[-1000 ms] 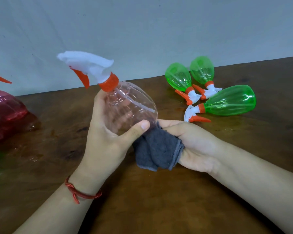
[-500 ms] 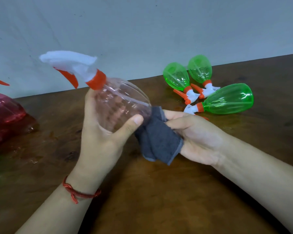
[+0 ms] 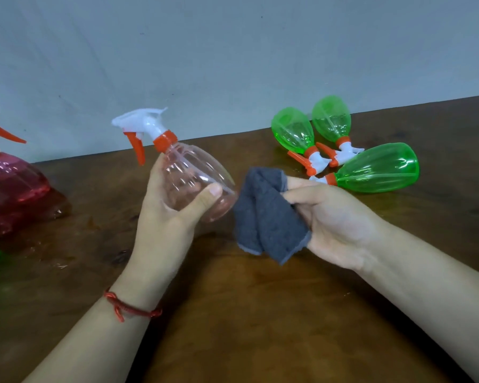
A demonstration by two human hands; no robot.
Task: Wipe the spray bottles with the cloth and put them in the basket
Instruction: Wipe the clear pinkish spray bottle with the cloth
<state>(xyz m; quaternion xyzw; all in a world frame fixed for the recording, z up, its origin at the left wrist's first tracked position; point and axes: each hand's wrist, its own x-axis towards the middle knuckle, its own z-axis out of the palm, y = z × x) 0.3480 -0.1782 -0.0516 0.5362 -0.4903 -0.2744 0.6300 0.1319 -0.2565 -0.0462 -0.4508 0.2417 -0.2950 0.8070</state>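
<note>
Now the left grip (image 3: 163, 217) clasps the clear spray bottle (image 3: 197, 181) above the desk (image 3: 260, 313). The right grip (image 3: 340, 225) pinches the grey cloth (image 3: 266, 217) just beside it. Green spray bottles (image 3: 376, 168) lie near the far edge.

The clear spray bottle (image 3: 197, 183) is glossy see-through plastic with a matt white head and orange collar. The grey cloth (image 3: 266, 217) looks soft and napped. The three green bottles (image 3: 376, 168) shine on the dark, smooth-polished wooden table (image 3: 260, 313).
</note>
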